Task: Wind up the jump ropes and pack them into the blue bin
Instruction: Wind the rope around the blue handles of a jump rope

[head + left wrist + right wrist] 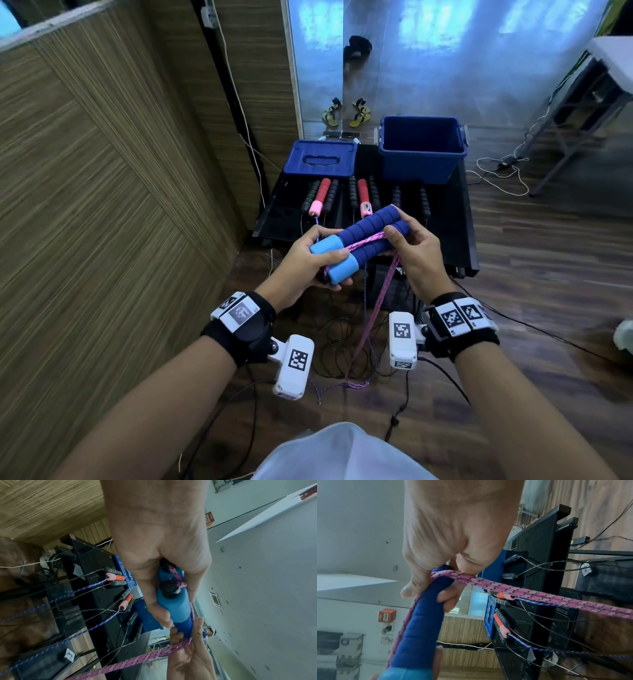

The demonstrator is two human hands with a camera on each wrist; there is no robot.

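Note:
I hold two dark-blue foam jump rope handles with light-blue caps side by side above the front of the black table. My left hand grips the cap ends, thumb on top. At the far ends, my right hand holds the handles and pinches the pink rope against them. One strand of that rope runs along the groove between the handles; the rest hangs to the floor. The blue bin stands open at the table's back right, nothing visible in it.
The bin's blue lid lies at the back left of the table. Red-handled ropes and black-handled ropes lie in a row, cords trailing off the front. Cables cover the floor; a wooden wall stands left.

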